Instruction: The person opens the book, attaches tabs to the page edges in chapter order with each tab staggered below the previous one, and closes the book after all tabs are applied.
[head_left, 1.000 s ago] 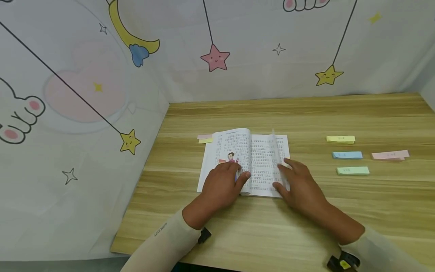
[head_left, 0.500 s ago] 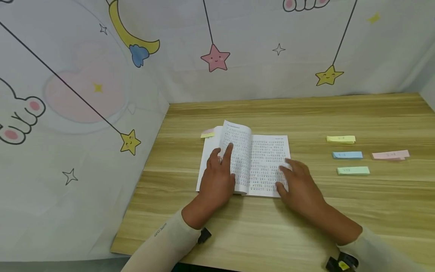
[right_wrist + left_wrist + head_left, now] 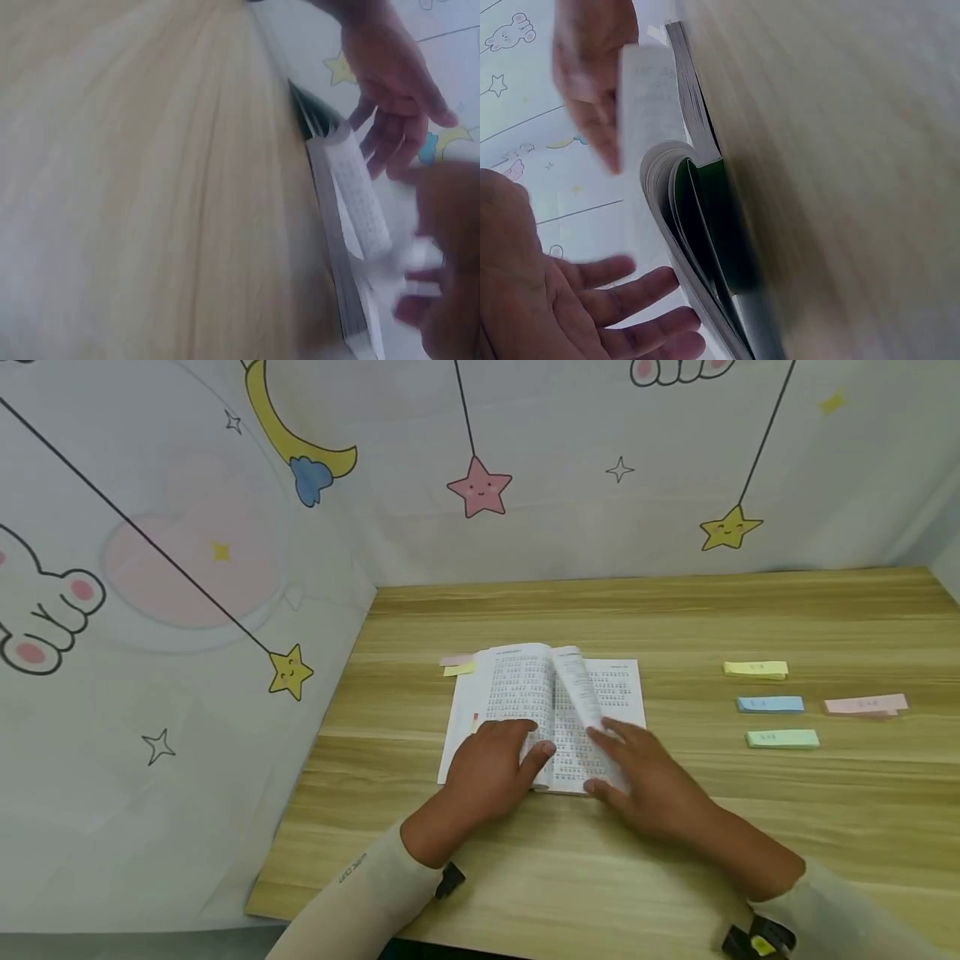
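The book point(image 3: 517, 685) lies spread on the surface point(image 3: 825, 835), its print too small to read. The left hand point(image 3: 487, 768), loosely extended, rests on the left page and hides its lower part. Well apart from it, the right hand point(image 3: 648, 777) touches a lifted page point(image 3: 576, 685) (blurred in the right wrist view); whether it pinches or merely pushes, I cannot tell. Yellow and pink tabs point(image 3: 459, 670) jut out, partly covered.

Room beyond book point(image 3: 534, 693), raised page point(image 3: 579, 685) seemingly obstructing
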The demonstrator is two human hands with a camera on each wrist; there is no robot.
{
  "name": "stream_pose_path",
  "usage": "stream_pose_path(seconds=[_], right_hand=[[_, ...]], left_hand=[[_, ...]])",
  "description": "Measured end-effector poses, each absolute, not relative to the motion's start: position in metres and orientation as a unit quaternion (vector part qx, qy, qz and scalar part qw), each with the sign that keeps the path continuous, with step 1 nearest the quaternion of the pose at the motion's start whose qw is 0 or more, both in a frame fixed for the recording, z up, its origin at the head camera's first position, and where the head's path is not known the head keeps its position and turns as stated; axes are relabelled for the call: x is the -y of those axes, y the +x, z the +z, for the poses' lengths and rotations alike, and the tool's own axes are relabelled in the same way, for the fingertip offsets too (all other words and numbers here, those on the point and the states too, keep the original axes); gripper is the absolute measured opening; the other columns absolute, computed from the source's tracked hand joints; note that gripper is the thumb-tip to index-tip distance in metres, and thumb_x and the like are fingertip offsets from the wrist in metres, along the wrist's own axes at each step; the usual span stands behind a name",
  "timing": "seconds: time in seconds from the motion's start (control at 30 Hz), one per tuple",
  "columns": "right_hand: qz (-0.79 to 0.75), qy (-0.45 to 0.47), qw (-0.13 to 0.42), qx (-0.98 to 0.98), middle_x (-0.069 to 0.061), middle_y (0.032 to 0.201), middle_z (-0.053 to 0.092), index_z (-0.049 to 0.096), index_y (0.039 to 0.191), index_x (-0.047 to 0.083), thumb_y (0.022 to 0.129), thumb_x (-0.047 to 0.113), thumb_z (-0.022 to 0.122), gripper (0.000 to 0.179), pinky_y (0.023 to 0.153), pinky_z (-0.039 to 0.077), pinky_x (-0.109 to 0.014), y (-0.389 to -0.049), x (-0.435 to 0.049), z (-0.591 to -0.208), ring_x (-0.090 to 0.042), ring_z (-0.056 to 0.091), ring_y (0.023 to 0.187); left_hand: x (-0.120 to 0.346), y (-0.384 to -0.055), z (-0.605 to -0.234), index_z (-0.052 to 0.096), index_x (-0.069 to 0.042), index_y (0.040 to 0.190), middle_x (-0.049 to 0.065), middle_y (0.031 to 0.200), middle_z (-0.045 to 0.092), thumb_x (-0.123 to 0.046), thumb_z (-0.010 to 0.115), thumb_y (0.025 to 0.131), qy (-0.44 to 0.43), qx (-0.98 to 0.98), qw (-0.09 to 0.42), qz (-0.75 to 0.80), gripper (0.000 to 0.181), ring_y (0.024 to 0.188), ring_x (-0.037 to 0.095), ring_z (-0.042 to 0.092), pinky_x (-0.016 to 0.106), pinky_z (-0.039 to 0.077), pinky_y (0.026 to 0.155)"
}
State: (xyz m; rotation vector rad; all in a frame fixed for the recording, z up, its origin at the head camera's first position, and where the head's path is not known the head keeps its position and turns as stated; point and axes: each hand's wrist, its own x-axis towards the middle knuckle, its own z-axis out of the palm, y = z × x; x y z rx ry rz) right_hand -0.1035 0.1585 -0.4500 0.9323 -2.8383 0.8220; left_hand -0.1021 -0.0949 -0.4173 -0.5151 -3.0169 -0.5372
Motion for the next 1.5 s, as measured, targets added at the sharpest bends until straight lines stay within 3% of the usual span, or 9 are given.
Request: stream_pose_path(seconds=[0.13,0.23,0.43,0.67,0.8,0.97,1.17,1.37,1.5], right_hand=[[0.346,0.415,-0.050,0.840,0.000,0.154,0.047,0.046,0.154,0.018,0.101,0.035,0.067,0.060,0.107,0.042,-0.051,-0.093,-0.154,-0.445,-0.026,0.046,0.140],[0.359,0.388,-0.014,0.849,0.001,0.141,0.059,0.058,0.142,0.014,0.101,0.025,0.067,0.043,0.103,0.045,-0.048,-0.092,-0.153,-0.444,-0.023,0.055,0.130],[0.225,0.176,0.081,0.955,-0.038,0.145,0.041,0.058,0.128,-0.018,0.089,0.015,0.077,0.055,0.107,0.032,-0.066,-0.106,-0.164,-0.448,-0.054,0.032,0.137],[0.181,0.165,0.066,0.967,-0.042,0.146,0.035,0.063,0.116,-0.020,0.087,0.016,0.078,0.048,0.100,0.034,-0.072,-0.109,-0.172,-0.454,-0.059,0.027,0.137],[0.214,0.204,0.079,0.952,-0.034,0.150,0.039,0.062,0.131,-0.010,0.088,0.018,0.080,0.054,0.105,0.033,-0.068,-0.108,-0.166,-0.452,-0.053,0.031,0.139],[0.294,0.417,0.017,0.860,-0.014,0.156,0.043,0.052,0.151,0.015,0.095,0.033,0.074,0.063,0.111,0.034,-0.057,-0.098,-0.156,-0.451,-0.038,0.038,0.143],[0.362,0.500,0.000,0.787,-0.002,0.149,0.052,0.057,0.145,0.015,0.097,0.023,0.072,0.050,0.115,0.032,-0.033,-0.089,-0.152,-0.449,-0.024,0.045,0.139],[0.314,0.327,0.041,0.890,-0.008,0.135,0.061,0.068,0.126,0.006,0.094,0.016,0.075,0.034,0.107,0.042,-0.047,-0.098,-0.159,-0.444,-0.030,0.053,0.130],[0.236,0.290,0.012,0.927,-0.017,0.134,0.062,0.070,0.122,0.001,0.094,0.021,0.075,0.035,0.106,0.042,-0.054,-0.100,-0.164,-0.448,-0.038,0.054,0.129]], left_hand=[[0.094,-0.103,-0.416,0.033,0.003,0.155,0.014,0.100,0.072,-0.056,0.056,0.101,-0.125,0.974,0.017,-0.186,0.082,0.085,0.027,0.070,0.041,0.054,0.064],[0.095,-0.104,-0.418,0.019,0.000,0.160,0.017,0.102,0.068,-0.039,0.073,0.095,-0.108,0.979,0.043,-0.166,0.093,0.079,0.028,0.067,0.040,0.051,0.055],[0.100,-0.105,-0.422,0.061,-0.024,0.144,0.022,0.155,0.039,-0.005,0.076,0.086,-0.164,0.978,0.100,-0.078,0.063,0.141,0.046,0.037,0.052,0.048,0.099],[0.098,-0.103,-0.421,0.073,-0.014,0.118,0.010,0.135,0.064,-0.016,0.067,0.097,-0.220,0.970,0.061,-0.085,0.021,0.130,0.029,0.056,0.043,0.043,0.108],[0.096,-0.102,-0.418,0.067,-0.010,0.125,0.009,0.134,0.065,-0.044,0.053,0.106,-0.181,0.974,0.033,-0.132,0.042,0.127,0.030,0.058,0.047,0.047,0.101],[0.095,-0.103,-0.414,0.052,-0.005,0.144,0.013,0.119,0.070,-0.061,0.038,0.106,-0.144,0.975,0.014,-0.170,0.069,0.110,0.031,0.066,0.048,0.052,0.087],[0.095,-0.105,-0.418,0.032,-0.009,0.159,0.016,0.115,0.068,-0.040,0.071,0.096,-0.120,0.983,0.044,-0.132,0.081,0.096,0.032,0.068,0.045,0.054,0.071],[0.099,-0.106,-0.421,0.052,-0.033,0.152,0.025,0.154,0.037,-0.009,0.076,0.089,-0.165,0.981,0.074,-0.068,0.072,0.139,0.047,0.040,0.054,0.049,0.095],[0.100,-0.106,-0.417,0.069,-0.033,0.136,0.004,0.162,0.038,-0.004,0.075,0.088,-0.267,0.963,0.027,-0.019,0.057,0.153,0.039,0.018,0.055,0.027,0.117]])
